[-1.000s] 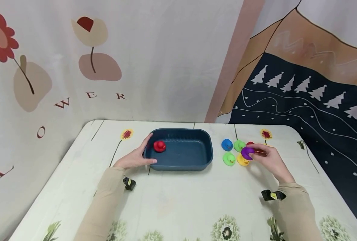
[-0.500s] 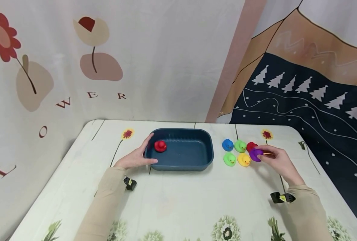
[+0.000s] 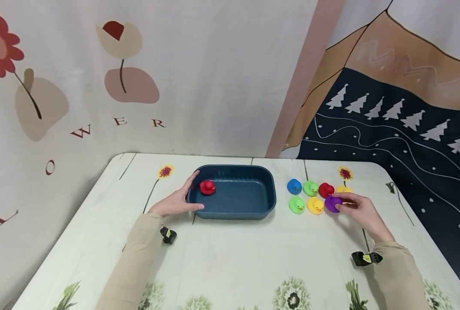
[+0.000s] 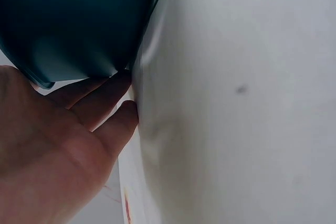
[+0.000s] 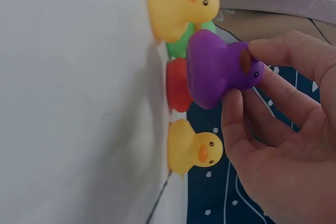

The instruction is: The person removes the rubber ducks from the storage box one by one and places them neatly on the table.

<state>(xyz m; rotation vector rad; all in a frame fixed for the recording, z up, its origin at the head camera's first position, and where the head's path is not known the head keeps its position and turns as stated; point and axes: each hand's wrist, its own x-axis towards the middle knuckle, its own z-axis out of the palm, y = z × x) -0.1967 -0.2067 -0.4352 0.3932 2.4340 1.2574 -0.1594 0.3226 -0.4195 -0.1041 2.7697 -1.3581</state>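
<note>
My left hand holds the left end of a dark blue plastic tub, thumb at the near rim and index finger at the far corner. In the left wrist view several fingers touch the tub's outer wall. Inside the tub, near its left end, sits a red rubber duck. My right hand pinches a purple rubber duck by its head between thumb and fingertips. In the right wrist view its base is tilted and apart from the tabletop. A yellow duck stands behind that hand, partly hidden in the head view.
Right of the tub stand a blue duck, a green duck and a red duck in a back row. In front of them are another green duck and a yellow duck. A printed cloth covers the table.
My right hand has carried the purple duck rightward from over the front yellow duck, then slightly lower and nearer. The red and yellow ducks behind came into sight. My left hand stays on the tub.
</note>
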